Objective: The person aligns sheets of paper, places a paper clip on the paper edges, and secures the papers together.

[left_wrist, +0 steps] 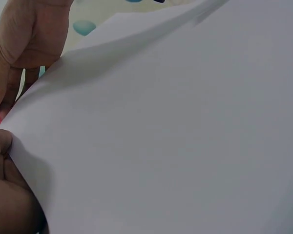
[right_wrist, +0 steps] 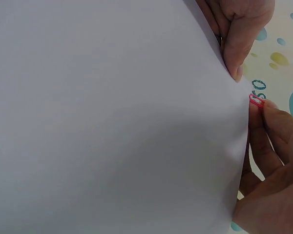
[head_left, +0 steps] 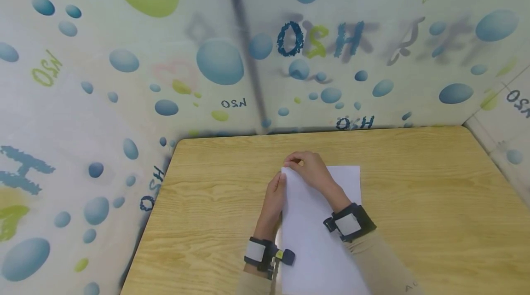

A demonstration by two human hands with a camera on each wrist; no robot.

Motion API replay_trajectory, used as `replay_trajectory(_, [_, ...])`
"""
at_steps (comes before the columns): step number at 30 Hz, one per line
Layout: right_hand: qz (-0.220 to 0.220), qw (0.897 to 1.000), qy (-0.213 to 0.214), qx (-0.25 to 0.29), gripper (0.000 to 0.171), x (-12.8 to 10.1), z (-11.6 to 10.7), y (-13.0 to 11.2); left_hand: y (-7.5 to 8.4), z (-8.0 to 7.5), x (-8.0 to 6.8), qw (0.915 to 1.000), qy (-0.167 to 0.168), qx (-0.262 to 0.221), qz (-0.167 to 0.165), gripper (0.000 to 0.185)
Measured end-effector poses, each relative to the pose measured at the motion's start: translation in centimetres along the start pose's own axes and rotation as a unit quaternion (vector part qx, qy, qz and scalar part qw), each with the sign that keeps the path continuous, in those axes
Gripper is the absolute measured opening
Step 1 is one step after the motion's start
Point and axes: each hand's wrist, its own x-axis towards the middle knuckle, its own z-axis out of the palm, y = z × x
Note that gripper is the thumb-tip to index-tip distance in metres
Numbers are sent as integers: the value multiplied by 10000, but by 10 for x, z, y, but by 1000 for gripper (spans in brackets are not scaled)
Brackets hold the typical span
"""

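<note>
Closest to the person are two pale sleeves [head_left: 383, 265] and the black bands [head_left: 349, 222] strapped on the wrists. Between the arms lies white paper [head_left: 319, 226], flat on the table [head_left: 434, 203], with its long side running away from the person. It looks like more than one sheet, because the left wrist view shows a top sheet lifting a little off another.

The left hand [head_left: 275, 198] is at the left edge of the paper, near the far corner. Its thumb and fingers are curled on that edge, so it seems to be pinching the paper to keep it from sliding.

A bit farther on, the right hand [head_left: 310, 168] reaches across to the same far left corner. In the right wrist view its fingertips squeeze a small pink clip [right_wrist: 256, 100]. The clip touches the very edge of the paper at the corner. I cannot tell if it is pushed on yet or only just meets the edge.

So I think the step in hand is putting the clip on the corner. The next move would need the sheets kept lined up, with the left hand holding tight. The clip would need to go straight over the edge so that it catches all the sheets and does not bend the corner.

Past the table stands a wall [head_left: 124, 101] with blue and green spots and letters on it.
</note>
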Motion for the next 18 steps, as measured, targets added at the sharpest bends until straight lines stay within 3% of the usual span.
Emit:
replay_trajectory(5, [-71, 10000, 26, -58, 15, 1, 1, 0, 5, 0, -2, 10000, -52, 13, 33, 39])
replay_trajectory(18, [-300, 9984, 151, -448, 16, 1, 7, 0, -1, 1, 0, 9999, 2, 116, 14, 38])
